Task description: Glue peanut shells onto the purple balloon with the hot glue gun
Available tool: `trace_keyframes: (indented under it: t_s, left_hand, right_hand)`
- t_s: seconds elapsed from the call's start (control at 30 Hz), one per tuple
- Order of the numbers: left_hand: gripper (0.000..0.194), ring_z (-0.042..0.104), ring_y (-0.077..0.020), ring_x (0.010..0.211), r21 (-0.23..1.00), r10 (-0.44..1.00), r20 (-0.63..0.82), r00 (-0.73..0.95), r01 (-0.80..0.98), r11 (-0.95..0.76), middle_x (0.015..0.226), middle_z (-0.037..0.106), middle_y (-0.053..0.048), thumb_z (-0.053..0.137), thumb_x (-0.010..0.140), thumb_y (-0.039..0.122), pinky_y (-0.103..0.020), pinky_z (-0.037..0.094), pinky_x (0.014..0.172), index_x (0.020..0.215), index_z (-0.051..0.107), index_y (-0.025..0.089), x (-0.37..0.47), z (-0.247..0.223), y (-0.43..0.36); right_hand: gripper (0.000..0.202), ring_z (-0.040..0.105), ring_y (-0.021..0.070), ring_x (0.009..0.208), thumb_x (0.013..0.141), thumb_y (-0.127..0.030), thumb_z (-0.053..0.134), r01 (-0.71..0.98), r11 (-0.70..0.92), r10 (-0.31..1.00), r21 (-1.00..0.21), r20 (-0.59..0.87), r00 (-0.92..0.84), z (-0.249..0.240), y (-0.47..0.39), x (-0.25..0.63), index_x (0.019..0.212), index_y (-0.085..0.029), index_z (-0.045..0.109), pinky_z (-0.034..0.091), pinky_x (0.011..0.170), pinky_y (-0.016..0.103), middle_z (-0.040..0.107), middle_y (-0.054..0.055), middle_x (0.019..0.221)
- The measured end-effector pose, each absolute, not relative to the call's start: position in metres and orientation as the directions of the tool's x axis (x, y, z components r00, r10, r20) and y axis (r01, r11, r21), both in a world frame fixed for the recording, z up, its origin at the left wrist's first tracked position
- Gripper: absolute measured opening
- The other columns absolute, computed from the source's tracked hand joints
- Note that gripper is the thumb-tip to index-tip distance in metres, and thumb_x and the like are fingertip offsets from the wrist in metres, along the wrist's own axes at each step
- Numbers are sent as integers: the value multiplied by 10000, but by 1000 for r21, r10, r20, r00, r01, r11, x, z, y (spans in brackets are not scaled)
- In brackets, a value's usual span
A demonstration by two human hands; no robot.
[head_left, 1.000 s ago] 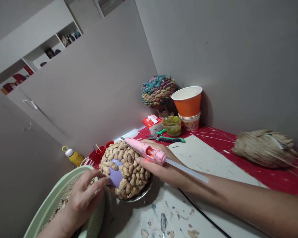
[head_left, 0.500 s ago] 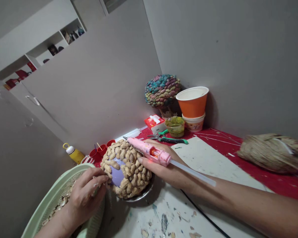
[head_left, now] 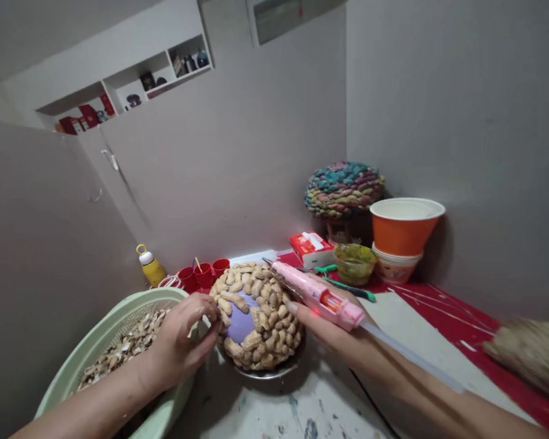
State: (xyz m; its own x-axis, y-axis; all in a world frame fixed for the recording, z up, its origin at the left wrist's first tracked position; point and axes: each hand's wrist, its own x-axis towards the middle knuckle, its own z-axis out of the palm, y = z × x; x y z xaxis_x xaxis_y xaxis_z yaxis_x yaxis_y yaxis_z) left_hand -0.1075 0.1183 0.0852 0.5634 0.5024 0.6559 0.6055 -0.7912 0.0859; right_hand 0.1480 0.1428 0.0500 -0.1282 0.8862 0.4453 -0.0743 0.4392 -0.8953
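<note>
A rounded form covered in peanut shells (head_left: 274, 317), with a bare purple patch (head_left: 241, 322) facing me, rests in a metal bowl (head_left: 274, 373). My left hand (head_left: 187, 332) touches its left edge, fingertips pressed together; whatever is between them is too small to name. On the right, my right hand (head_left: 329, 323) is wrapped round a pink glue gun (head_left: 318, 296), and its fingers lie against the shells. The gun's metal nozzle points up and left over the top of the form, and a clear glue stick (head_left: 407, 353) sticks out of its rear.
A green basket (head_left: 68, 360) of shells stands at the left. Red cups (head_left: 204, 275) and a yellow bottle (head_left: 152, 269) are behind. Further right are a tissue pack (head_left: 312, 249), a green-stained bowl (head_left: 354, 265), pliers (head_left: 354, 288), an orange tub (head_left: 405, 235), a colourful ball (head_left: 343, 190) and twine (head_left: 531, 353).
The view has shifted, so the scene sits further right and lower at the right side. My left hand still touches the form's left edge, and my right hand still holds the glue gun.
</note>
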Motion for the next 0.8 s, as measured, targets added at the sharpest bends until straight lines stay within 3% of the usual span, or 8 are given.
trace_keyframes:
  t_s: [0.1, 0.2, 0.37, 0.47, 0.53, 0.63, 0.73, 0.8]
  left_hand:
    - [145, 585, -165, 785, 128, 517, 673, 529, 605, -786, 830, 629, -42, 545, 832, 61, -318, 517, 698, 885, 518, 193, -107, 84, 117]
    - [138, 577, -170, 777, 200, 569, 662, 487, 617, -761, 839, 639, -43, 546, 817, 76, -331, 505, 693, 891, 534, 192, -109, 85, 115]
    - [158, 568, -189, 812, 378, 711, 580, 398, 642, -667, 874, 647, -46, 558, 757, 81, -354, 483, 741, 862, 564, 199, -110, 88, 111]
    - [90, 554, -185, 783, 559, 801, 549, 239, 608, -565, 828, 628, -26, 570, 763, 128, -342, 459, 732, 808, 577, 205, -108, 95, 109]
    - [32, 547, -178, 745, 756, 881, 471, 36, 499, -424, 775, 610, -11, 586, 772, 176, -323, 446, 701, 777, 581, 207, -103, 100, 103]
    - [21, 545, -169, 723, 959, 940, 253, -229, 190, -211, 747, 600, -7, 611, 760, 213, -291, 434, 660, 767, 593, 204, -93, 101, 81]
    - [60, 579, -180, 770, 992, 971, 109, -215, -42, -120, 790, 635, -21, 637, 759, 227, -299, 463, 697, 811, 615, 206, -82, 89, 51]
    - [124, 606, -194, 809, 989, 987, 96, -131, -101, -110, 836, 661, -37, 661, 793, 311, -326, 490, 748, 848, 630, 205, -74, 74, 37]
  right_hand:
    - [348, 584, 330, 1128, 834, -427, 631, -30, 425, 892, -905, 424, -154, 47, 144, 145, 1130, -246, 659, 405, 1043, 498, 692, 87, 1100]
    - [355, 585, 339, 1118, 809, -486, 654, 42, 400, 910, -916, 391, -141, 41, 147, 146, 1051, -230, 697, 393, 1055, 489, 723, 82, 939]
    - [331, 606, 333, 1020, 700, -484, 731, 139, 325, 946, -936, 325, -25, 32, 149, 151, 876, -204, 725, 436, 1001, 450, 703, 70, 820]
    - [309, 618, 278, 813, 662, -455, 748, 169, 257, 965, -952, 262, 7, 29, 147, 151, 847, -209, 721, 529, 789, 392, 684, 55, 810]
    - [259, 574, 227, 650, 676, -454, 736, 173, 210, 975, -962, 219, 35, 29, 145, 150, 710, -203, 683, 509, 589, 322, 647, 40, 711]
    - [319, 492, 178, 538, 685, -449, 732, 183, 189, 979, -965, 199, 39, 29, 142, 149, 559, -198, 581, 426, 475, 271, 551, 7, 565]
    - [233, 495, 167, 561, 663, -389, 752, 166, 212, 976, -963, 216, 5, 30, 143, 149, 677, -179, 653, 441, 493, 268, 610, 15, 675]
    - [218, 555, 193, 658, 658, -352, 755, 151, 235, 971, -960, 238, 3, 29, 144, 151, 763, -172, 688, 488, 552, 277, 670, 45, 838]
